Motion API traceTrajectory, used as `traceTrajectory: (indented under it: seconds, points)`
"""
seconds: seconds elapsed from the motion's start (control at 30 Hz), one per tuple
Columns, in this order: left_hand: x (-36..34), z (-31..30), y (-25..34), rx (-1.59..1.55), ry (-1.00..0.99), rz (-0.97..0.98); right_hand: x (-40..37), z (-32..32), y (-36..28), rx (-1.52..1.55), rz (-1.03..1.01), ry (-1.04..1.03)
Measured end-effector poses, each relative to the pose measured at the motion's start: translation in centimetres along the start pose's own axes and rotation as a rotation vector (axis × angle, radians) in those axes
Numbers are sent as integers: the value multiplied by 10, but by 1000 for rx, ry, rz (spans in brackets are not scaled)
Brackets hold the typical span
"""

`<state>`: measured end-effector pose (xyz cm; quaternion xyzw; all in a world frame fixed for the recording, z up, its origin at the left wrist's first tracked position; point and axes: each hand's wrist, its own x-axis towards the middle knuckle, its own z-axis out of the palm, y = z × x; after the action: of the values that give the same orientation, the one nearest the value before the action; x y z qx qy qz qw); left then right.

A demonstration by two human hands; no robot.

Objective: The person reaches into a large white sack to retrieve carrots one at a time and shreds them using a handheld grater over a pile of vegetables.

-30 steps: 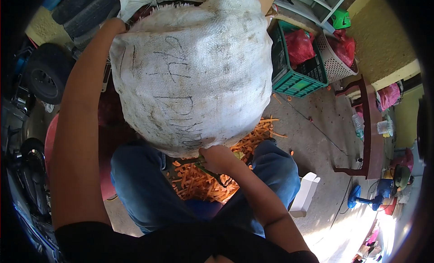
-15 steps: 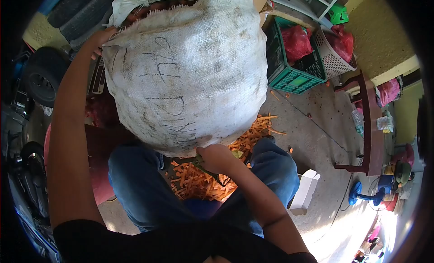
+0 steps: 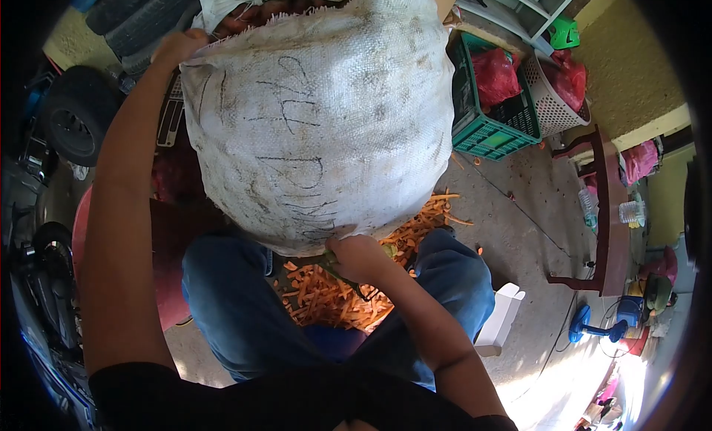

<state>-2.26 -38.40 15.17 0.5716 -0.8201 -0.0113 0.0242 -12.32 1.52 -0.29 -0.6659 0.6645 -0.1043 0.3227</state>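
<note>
A large, bulging white woven sack (image 3: 319, 134) with black handwriting fills the middle of the view, above my knees. Its open mouth at the top shows reddish-brown produce (image 3: 285, 7). My left hand (image 3: 180, 47) is closed on the sack's upper left corner at the mouth. Down at the sack's lower edge, my right hand (image 3: 361, 258) is closed, gripping a fold of the fabric. A narrow green item (image 3: 328, 263) sticks out beside its fingers, and its kind is unclear. Orange peel strips (image 3: 334, 297) lie heaped on the floor between my legs, partly under the sack.
A green crate (image 3: 493, 134) and a white basket (image 3: 552, 108), both with red plastic bags, stand at the upper right. Right of them is a reddish-brown wooden piece of furniture (image 3: 612, 216). A white box (image 3: 499, 320) lies by my right knee. Tyres (image 3: 74, 116) stand at left.
The sack's top has shifted slightly up and to the right in view, with my left hand raised a little along its corner. My right hand keeps its grip low on the sack.
</note>
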Motion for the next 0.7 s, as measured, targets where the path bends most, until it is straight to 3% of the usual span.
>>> traceTrajectory:
  seconds: [0.03, 0.07, 0.13, 0.17, 0.23, 0.37, 0.43, 0.5, 0.57, 0.6, 0.7]
  points:
    - [-5, -6, 0, -214, -33, -20, 0, 0, 2, -7, 11, 4]
    - [4, 2, -15, -212, -33, -20, 0, 2, 3, -15, 20, 8]
    - [29, 18, -61, -735, 53, -226, -1, 4, 3, -17, 24, 11]
    - [21, 12, -66, -731, 64, -229, -1, 4, 4, -22, 32, 18]
    - [-15, 6, -76, -1268, -18, -175, -2, 5, 3, -28, 14, 20]
    - [-102, -5, -83, -1530, -109, 5, -5, 9, 3, -34, -5, 30]
    - [-154, -2, -72, -1910, -172, 147, -7, 9, 3, -8, 13, 28]
    - [-196, 14, -70, -2114, -185, 159, -10, 5, 8, 8, 40, 37]
    - [-236, 31, -70, -2419, -459, 231, -14, -1, 15, 152, 83, 85]
    - [-260, 39, -59, -2561, -477, 159, -16, -3, 22, 149, 82, 88]
    - [-309, 77, -38, -2664, -748, 73, -31, -12, 43, 506, 93, 295]
